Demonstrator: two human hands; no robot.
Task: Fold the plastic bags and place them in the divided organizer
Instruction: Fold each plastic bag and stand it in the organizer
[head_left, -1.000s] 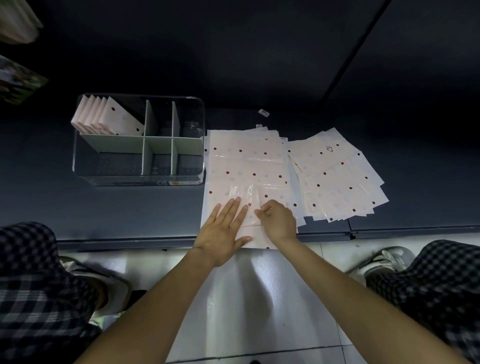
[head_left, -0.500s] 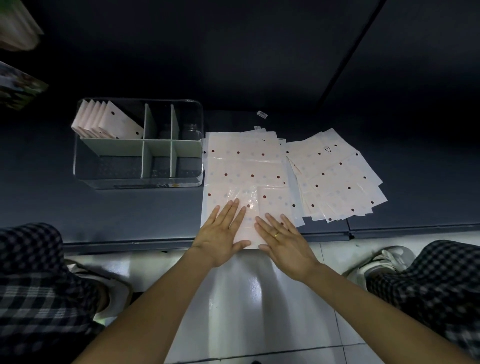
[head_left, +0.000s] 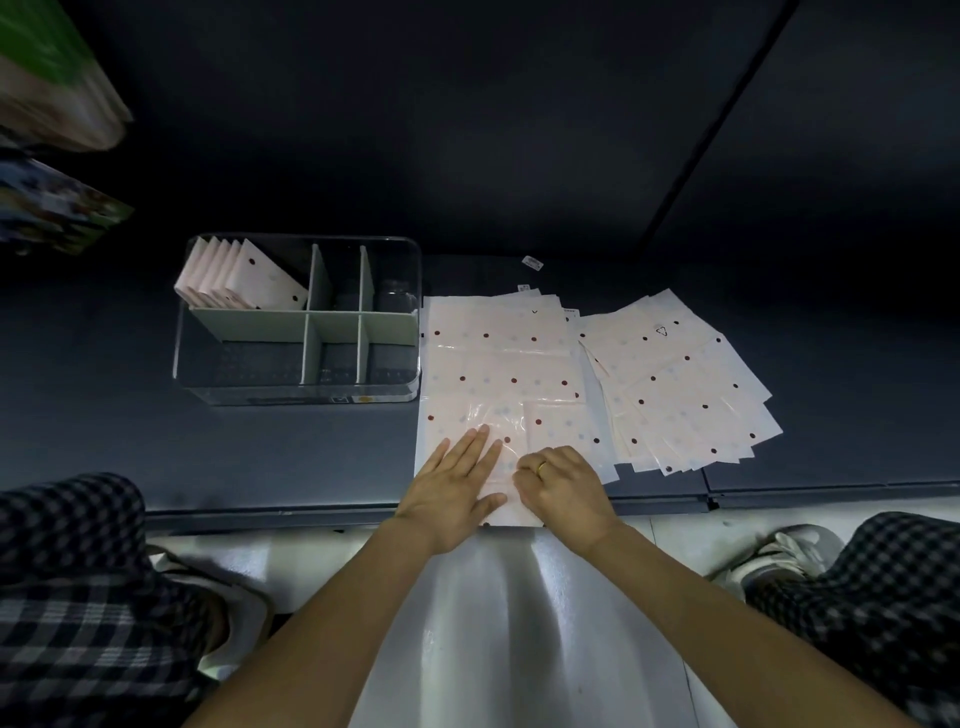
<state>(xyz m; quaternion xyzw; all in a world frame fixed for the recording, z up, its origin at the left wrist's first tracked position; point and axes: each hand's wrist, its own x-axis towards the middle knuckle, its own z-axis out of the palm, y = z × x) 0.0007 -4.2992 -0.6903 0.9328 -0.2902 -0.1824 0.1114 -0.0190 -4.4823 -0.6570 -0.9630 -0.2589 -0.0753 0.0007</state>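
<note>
Two hands are on the bag, spread at the dark surface's near edge, right of the organizer. It is pressed flat by the left hand, fingers straight; its near corner is pinched by the right hand, fingers curled. Slippery film could slide, skewing the fold, or the pile underneath may be dragged along.

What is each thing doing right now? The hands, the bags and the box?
left hand: flat, fingers straight, pressing the spread bag
right hand: fingers curled on the bag's near edge
spread bag: flat, not yet folded
loose bags: fanned out flat
organizer: folded bags only in back-left compartment
</note>
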